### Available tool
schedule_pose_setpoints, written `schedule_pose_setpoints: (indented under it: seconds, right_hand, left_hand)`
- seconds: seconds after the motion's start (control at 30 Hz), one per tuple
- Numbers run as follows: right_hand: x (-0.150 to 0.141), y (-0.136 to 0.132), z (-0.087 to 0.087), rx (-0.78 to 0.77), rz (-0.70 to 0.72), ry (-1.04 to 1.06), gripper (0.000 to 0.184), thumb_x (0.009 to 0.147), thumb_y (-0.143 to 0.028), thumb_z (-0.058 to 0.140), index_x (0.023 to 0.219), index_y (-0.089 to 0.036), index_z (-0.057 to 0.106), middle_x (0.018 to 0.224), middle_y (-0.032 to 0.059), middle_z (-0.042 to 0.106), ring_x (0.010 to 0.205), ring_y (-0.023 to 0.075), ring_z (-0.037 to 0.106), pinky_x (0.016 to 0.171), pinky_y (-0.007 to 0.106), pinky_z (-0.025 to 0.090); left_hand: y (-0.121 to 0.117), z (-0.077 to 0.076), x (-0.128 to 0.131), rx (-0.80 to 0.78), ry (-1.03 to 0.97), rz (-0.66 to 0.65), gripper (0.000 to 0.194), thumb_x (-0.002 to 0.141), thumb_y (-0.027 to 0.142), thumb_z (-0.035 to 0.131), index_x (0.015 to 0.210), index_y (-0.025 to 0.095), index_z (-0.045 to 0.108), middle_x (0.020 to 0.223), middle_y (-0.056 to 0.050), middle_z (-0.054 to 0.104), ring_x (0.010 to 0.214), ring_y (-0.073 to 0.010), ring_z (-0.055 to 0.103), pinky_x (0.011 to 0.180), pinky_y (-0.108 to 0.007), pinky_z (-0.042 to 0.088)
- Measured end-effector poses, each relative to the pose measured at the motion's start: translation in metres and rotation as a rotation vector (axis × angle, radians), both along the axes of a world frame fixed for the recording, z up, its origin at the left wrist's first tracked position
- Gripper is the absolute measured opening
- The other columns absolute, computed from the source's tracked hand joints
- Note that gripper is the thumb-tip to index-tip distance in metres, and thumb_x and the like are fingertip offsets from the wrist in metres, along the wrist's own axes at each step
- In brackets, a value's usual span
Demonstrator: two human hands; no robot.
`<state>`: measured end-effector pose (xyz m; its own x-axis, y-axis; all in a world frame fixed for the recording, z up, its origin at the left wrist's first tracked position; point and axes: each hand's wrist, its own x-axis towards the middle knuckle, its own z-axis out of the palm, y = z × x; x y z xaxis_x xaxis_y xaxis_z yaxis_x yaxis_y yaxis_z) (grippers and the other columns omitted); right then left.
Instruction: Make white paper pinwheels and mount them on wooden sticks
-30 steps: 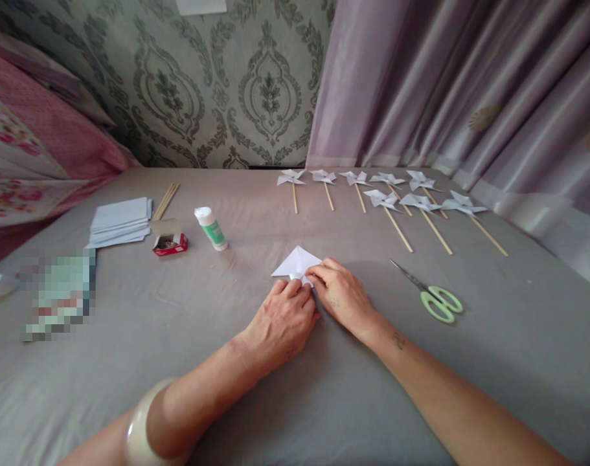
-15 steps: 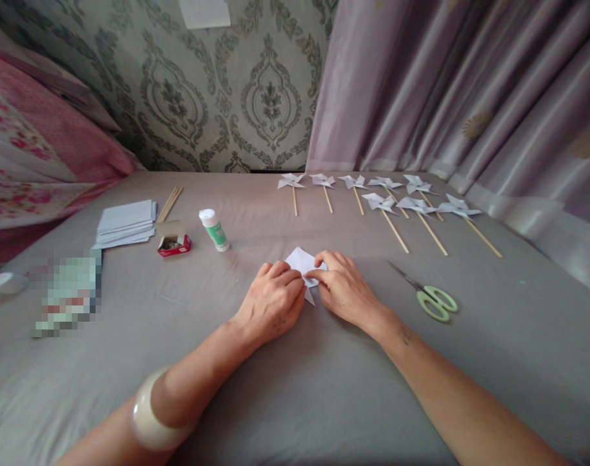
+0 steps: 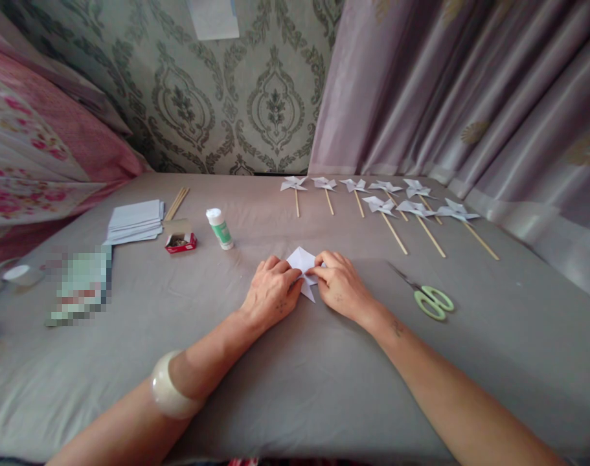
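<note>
Between my two hands lies a folded white paper pinwheel (image 3: 300, 259), one corner pointing away from me and another toward me. My left hand (image 3: 274, 287) is closed on its left side, thumb and fingers near the centre. From the right, my right hand (image 3: 342, 283) pinches the paper, thumb and index finger close to the middle. The fingers cover much of the paper's centre and sides. Right of my right hand rest scissors (image 3: 433, 302) with light green handles, blades pointing away to the left. A glue stick (image 3: 220, 229) with a green label stands beyond my left hand.
Several finished paper pinwheels (image 3: 381, 206) on wooden sticks lie at the back right. Toward the left are a stack of white paper (image 3: 135, 222), loose wooden sticks (image 3: 177, 204), a small red box (image 3: 181, 243) of metal bits and a blurred green packet (image 3: 81, 285). Grey cloth (image 3: 295, 375) covers the surface.
Both hands stay on the paper; my right thumb and index finger have drawn closer together at its centre. The view has shifted slightly, moving the left-side objects rightward in the picture.
</note>
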<state>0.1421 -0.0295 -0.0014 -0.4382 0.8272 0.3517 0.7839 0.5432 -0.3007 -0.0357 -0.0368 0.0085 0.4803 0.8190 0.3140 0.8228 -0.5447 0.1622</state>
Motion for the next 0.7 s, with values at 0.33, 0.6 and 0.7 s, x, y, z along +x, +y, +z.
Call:
schedule_pose_setpoints:
  seconds: [0.33,0.6,0.7]
  right_hand:
    - [-0.0005,0.002,-0.0025,0.049,-0.047,0.089,0.033,0.079,-0.001,0.049,0.093,-0.019,0.073,0.092,0.0078,0.06,0.092,0.0215,0.052,0.083,0.035,0.043]
    - [-0.0047,-0.0007,0.0022,0.038,-0.026,-0.043,0.029,0.082,-0.004,0.05,0.091,-0.02,0.072,0.095,0.0086,0.059,0.091,0.0218,0.05,0.08,0.035,0.042]
    - [-0.006,-0.0017,0.0028,0.047,-0.023,-0.068,0.026,0.083,-0.007,0.05,0.087,-0.02,0.072,0.094,0.0087,0.059,0.09,0.0223,0.05,0.079,0.035,0.042]
  left_hand:
    - [0.0,-0.0007,-0.0005,-0.011,0.016,0.002,0.024,0.09,0.028,0.049,0.093,0.019,0.071,0.086,-0.008,0.067,0.089,-0.0243,0.054,0.078,-0.037,0.042]
    - [-0.0016,0.0,0.0006,-0.022,0.022,0.015,0.023,0.09,0.028,0.049,0.093,0.02,0.071,0.086,-0.008,0.067,0.09,-0.0242,0.054,0.079,-0.037,0.043]
    - [-0.0026,0.0008,0.0026,-0.042,0.017,0.048,0.024,0.09,0.031,0.049,0.093,0.02,0.071,0.086,-0.008,0.068,0.09,-0.0244,0.055,0.079,-0.037,0.043]
